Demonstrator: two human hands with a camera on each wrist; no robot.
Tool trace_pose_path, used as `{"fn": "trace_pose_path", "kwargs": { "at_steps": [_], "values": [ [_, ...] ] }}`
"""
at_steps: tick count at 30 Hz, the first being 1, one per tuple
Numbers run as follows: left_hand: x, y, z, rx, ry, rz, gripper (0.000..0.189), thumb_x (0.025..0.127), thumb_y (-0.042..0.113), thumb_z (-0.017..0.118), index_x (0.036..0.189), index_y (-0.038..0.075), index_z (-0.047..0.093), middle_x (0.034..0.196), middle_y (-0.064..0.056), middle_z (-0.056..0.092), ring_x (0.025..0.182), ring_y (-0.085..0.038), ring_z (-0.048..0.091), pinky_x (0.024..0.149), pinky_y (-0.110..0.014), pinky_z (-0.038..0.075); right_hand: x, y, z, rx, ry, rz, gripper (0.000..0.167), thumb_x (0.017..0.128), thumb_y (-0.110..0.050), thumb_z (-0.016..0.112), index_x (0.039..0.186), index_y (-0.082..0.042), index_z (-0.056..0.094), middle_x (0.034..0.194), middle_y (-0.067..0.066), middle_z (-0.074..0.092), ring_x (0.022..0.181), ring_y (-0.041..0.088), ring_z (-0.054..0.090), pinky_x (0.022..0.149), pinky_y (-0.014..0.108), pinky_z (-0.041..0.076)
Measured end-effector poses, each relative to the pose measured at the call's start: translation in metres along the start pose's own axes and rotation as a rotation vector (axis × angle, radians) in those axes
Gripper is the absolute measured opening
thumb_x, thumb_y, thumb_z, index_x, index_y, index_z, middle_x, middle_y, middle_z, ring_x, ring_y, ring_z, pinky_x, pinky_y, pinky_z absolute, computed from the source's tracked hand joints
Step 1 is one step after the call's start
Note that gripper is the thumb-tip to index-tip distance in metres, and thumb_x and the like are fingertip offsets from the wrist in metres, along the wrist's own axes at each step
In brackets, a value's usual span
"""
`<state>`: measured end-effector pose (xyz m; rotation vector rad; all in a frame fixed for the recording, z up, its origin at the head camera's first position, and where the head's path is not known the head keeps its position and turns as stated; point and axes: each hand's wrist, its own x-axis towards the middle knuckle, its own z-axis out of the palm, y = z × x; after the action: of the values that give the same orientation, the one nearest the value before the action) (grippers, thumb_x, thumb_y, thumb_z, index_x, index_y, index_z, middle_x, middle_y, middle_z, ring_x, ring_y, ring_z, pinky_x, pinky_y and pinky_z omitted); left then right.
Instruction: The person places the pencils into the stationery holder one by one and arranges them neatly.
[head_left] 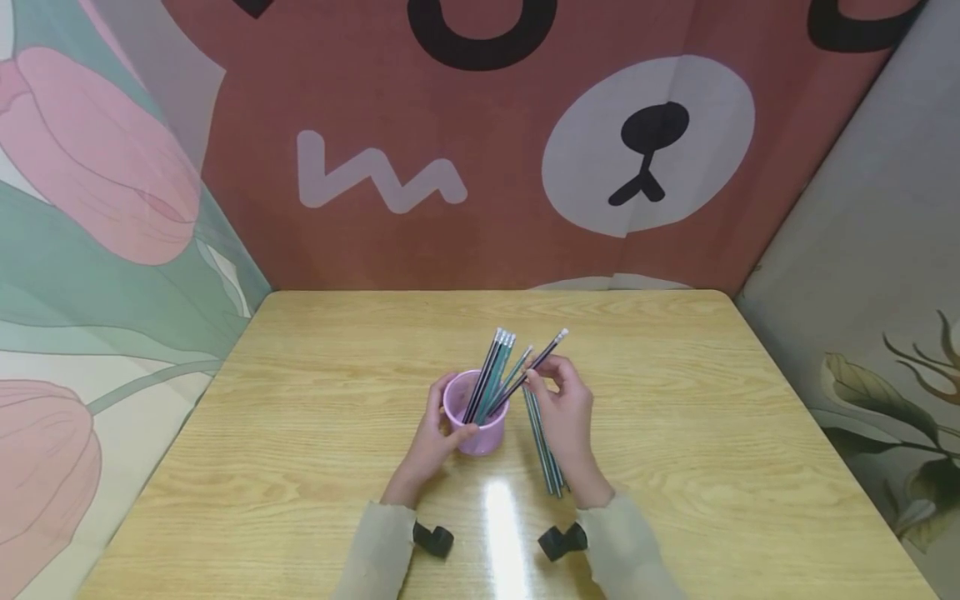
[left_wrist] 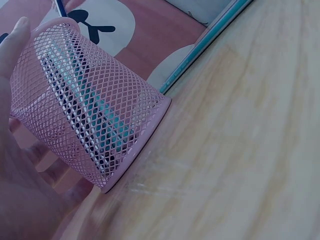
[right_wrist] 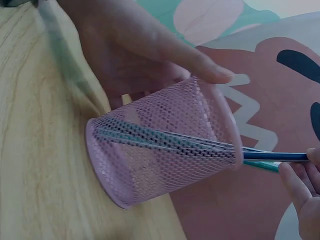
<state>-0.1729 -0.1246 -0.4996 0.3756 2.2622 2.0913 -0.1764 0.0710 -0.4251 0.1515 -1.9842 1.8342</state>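
A pink mesh pencil cup (head_left: 483, 440) stands upright on the table, and my left hand (head_left: 429, 442) grips it, thumb at the front near the rim. Several dark and teal pencils (head_left: 491, 362) with white eraser ends lean inside; their lower parts show through the mesh (left_wrist: 95, 100) in the left wrist view. Between thumb and fingers my right hand (head_left: 567, 408) pinches a dark pencil (head_left: 552, 346), slanted with its lower end inside the cup. The right wrist view shows those fingertips (right_wrist: 291, 182) just beyond the rim. A teal pencil leans close beside it.
Several teal and dark pencils (head_left: 540, 442) lie on the wooden table (head_left: 330, 400) right of the cup, partly under my right hand. A printed cloth (head_left: 360, 250) with a bear face hangs behind the table's far edge. Patterned cloths hang at both sides.
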Motion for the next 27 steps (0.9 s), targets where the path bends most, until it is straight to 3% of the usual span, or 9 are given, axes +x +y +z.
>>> {"fn": "trace_pose_path", "kwargs": {
  "at_steps": [3, 10, 14, 27],
  "values": [
    [0.000, 0.001, 0.000, 0.006, 0.004, -0.003, 0.087, 0.084, 0.016, 0.074, 0.152, 0.013, 0.020, 0.151, -0.016, 0.035, 0.127, -0.044, 0.047, 0.108, -0.059, 0.039, 0.000, 0.002, 0.003, -0.052, -0.003, 0.026, 0.015, 0.087, 0.001, 0.067, 0.100, 0.007, 0.062, 0.097, 0.024, 0.069, 0.084, 0.003, 0.064, 0.073, 0.020, 0.060],
    [0.000, 0.000, -0.001, 0.013, -0.005, -0.001, 0.089, 0.084, 0.024, 0.075, 0.152, 0.014, 0.020, 0.150, -0.015, 0.036, 0.127, -0.042, 0.047, 0.108, -0.059, 0.039, -0.001, 0.010, 0.009, -0.227, -0.045, 0.050, 0.014, 0.085, -0.002, 0.070, 0.098, 0.001, 0.065, 0.093, 0.016, 0.072, 0.090, 0.029, 0.070, 0.075, 0.027, 0.061],
    [0.000, 0.000, 0.000, 0.021, -0.004, -0.003, 0.086, 0.085, 0.020, 0.074, 0.152, 0.015, 0.020, 0.149, -0.016, 0.037, 0.125, -0.040, 0.048, 0.106, -0.058, 0.041, -0.002, 0.012, 0.010, -0.293, -0.059, 0.024, 0.013, 0.085, -0.003, 0.070, 0.097, 0.000, 0.066, 0.092, 0.016, 0.073, 0.088, 0.031, 0.070, 0.074, 0.033, 0.062],
    [-0.001, 0.001, -0.001, 0.010, -0.007, -0.006, 0.086, 0.085, 0.022, 0.074, 0.152, 0.017, 0.020, 0.149, -0.016, 0.036, 0.128, -0.040, 0.046, 0.108, -0.058, 0.039, -0.002, 0.013, 0.009, -0.319, -0.092, 0.067, 0.017, 0.085, -0.007, 0.071, 0.101, -0.001, 0.065, 0.095, 0.015, 0.073, 0.090, 0.030, 0.071, 0.074, 0.026, 0.061]
  ]
}}
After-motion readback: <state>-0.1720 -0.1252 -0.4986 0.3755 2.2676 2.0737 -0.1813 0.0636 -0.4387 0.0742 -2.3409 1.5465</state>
